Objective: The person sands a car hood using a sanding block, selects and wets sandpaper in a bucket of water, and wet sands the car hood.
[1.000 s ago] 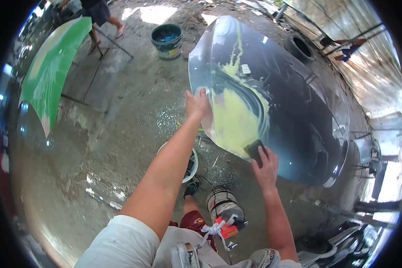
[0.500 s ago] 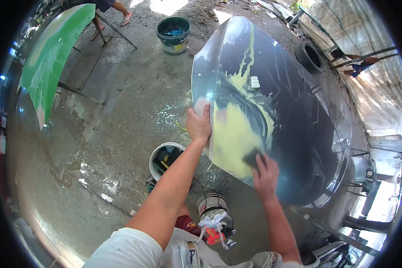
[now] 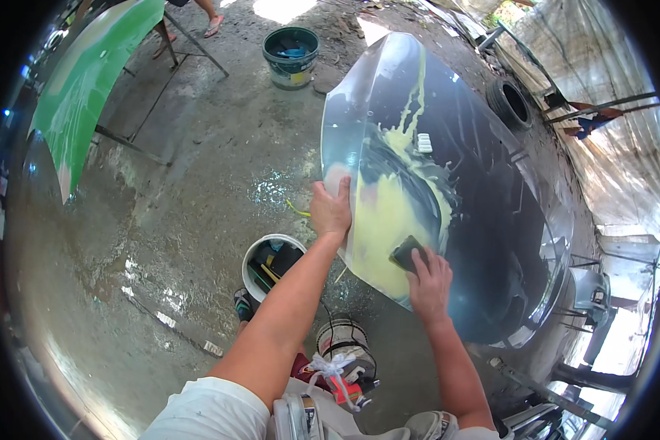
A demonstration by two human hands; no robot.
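Observation:
A large dark car body panel (image 3: 491, 213) stretches out in front of me, with a yellow filler patch (image 3: 378, 227) on its near left part. My left hand (image 3: 331, 211) grips the panel's left edge, thumb on top and the other fingers partly hidden by the edge. On the right side of the filler, my right hand (image 3: 429, 282) holds a dark sanding block (image 3: 408, 254) against the surface. Its fingers curl over the block's near right end. Yellowish smears and wet streaks surround the patch. A small white ridged piece (image 3: 424, 143) lies farther up the panel.
Below my left forearm stands a white bucket (image 3: 251, 275) with tools; a lidded pail (image 3: 345, 339) is nearer me. A dark green bucket (image 3: 291, 70) stands beyond. Far left, a green panel (image 3: 88, 103) rests on a metal stand near another person's legs. A tire (image 3: 507, 104) lies far right.
My right hand has slid the sanding block a little left and away from me across the filler. My left hand keeps its hold on the edge. The whole view has shifted slightly.

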